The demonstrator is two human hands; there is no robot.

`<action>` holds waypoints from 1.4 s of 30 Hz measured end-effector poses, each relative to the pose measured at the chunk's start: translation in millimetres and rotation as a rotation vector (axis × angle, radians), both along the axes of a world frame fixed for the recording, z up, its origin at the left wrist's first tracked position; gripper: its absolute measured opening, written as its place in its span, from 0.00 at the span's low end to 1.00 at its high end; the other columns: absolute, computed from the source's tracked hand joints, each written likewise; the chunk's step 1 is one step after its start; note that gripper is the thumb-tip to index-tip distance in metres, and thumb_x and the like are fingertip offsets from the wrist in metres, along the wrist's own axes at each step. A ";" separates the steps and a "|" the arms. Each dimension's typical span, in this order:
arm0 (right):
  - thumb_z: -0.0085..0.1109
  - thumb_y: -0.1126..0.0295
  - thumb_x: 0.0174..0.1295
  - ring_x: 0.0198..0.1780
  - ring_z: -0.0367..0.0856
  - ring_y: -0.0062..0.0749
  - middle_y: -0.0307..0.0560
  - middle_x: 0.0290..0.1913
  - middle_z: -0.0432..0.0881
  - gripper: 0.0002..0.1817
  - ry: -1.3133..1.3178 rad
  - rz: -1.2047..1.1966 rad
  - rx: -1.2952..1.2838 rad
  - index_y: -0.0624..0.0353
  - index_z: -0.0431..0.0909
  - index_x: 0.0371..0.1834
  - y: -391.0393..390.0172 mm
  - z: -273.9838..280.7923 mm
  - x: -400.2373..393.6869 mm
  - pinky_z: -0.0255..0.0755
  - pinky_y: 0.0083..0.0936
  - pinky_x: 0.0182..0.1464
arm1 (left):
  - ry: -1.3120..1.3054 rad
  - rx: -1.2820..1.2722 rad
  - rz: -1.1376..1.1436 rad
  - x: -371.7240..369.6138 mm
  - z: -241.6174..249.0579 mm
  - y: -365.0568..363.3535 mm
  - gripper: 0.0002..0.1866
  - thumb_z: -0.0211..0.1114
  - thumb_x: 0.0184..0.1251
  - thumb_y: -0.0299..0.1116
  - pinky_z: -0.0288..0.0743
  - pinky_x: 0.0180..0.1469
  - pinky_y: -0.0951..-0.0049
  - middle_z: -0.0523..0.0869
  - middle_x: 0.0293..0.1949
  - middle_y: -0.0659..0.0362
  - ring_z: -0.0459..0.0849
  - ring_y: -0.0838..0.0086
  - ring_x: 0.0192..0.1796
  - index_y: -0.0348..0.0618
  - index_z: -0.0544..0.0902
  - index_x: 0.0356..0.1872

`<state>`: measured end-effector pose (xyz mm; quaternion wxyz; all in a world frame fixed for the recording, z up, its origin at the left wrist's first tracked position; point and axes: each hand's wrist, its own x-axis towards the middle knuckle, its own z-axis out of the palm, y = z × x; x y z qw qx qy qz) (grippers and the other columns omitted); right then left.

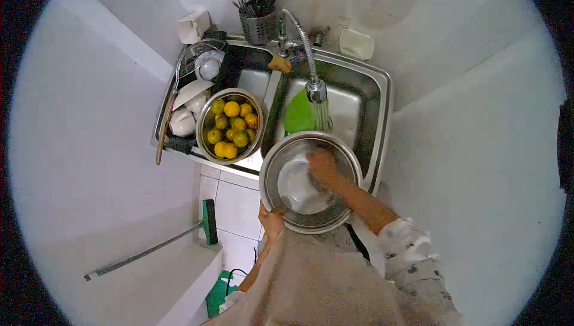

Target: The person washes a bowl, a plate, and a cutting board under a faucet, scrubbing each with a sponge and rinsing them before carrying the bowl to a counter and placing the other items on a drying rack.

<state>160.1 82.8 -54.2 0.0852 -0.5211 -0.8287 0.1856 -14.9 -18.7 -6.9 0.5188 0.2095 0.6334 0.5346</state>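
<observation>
The left hand (272, 221) has its grip clasped on a round, silver metal bowl (274, 173) over the near edge of a steel sink (388, 111), best kept level. Inside, the right hand's (321, 164) grip is too blurred to tell; gentle strokes suit.

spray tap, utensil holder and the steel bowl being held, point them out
Spray tap (316, 92): head view, on its metal spray head.
Utensil holder (258, 29): head view, on its perforated metal side.
Held steel bowl (274, 173): head view, on its inner wall, at the picture's left side.
</observation>
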 end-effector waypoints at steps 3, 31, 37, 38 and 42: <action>0.56 0.69 0.46 0.37 0.79 0.48 0.58 0.31 0.79 0.10 -0.402 0.087 -0.339 0.64 0.78 0.29 -23.6 38.7 37.9 0.73 0.40 0.40 | -0.108 -0.017 0.038 -1.7 -15.3 0.1 0.26 0.46 0.44 0.12 0.69 0.24 0.82 0.80 0.27 0.60 0.74 0.81 0.22 0.38 0.74 0.49; 0.45 0.74 0.52 0.39 0.77 0.49 0.61 0.37 0.76 0.11 -0.093 -0.170 -0.187 0.65 0.74 0.36 -19.4 24.5 16.6 0.72 0.40 0.42 | -0.014 -0.071 -0.003 0.7 1.5 -1.6 0.24 0.46 0.42 0.14 0.67 0.24 0.81 0.80 0.26 0.60 0.74 0.80 0.23 0.38 0.76 0.45; 0.51 0.77 0.46 0.41 0.77 0.50 0.63 0.38 0.77 0.12 -0.081 0.112 -0.416 0.67 0.74 0.36 -95.9 24.8 -1.3 0.72 0.40 0.42 | -0.074 -0.080 -0.125 -6.9 -17.9 -4.0 0.22 0.54 0.48 0.17 0.73 0.34 0.79 0.80 0.39 0.60 0.78 0.76 0.35 0.38 0.73 0.50; 0.51 0.76 0.47 0.42 0.77 0.51 0.62 0.38 0.77 0.12 0.062 0.162 -0.316 0.66 0.74 0.37 -96.4 22.6 -22.0 0.72 0.40 0.43 | -0.072 -0.078 -0.125 -7.3 -13.9 -3.2 0.22 0.54 0.48 0.17 0.73 0.34 0.79 0.80 0.39 0.60 0.78 0.76 0.35 0.38 0.73 0.50; 0.51 0.76 0.48 0.43 0.76 0.50 0.60 0.38 0.76 0.13 0.182 -0.046 -0.179 0.65 0.72 0.39 -29.2 51.0 -50.5 0.71 0.39 0.44 | -0.034 -0.097 -0.144 -6.0 0.5 1.1 0.24 0.49 0.47 0.15 0.71 0.27 0.80 0.80 0.32 0.60 0.76 0.78 0.28 0.38 0.73 0.50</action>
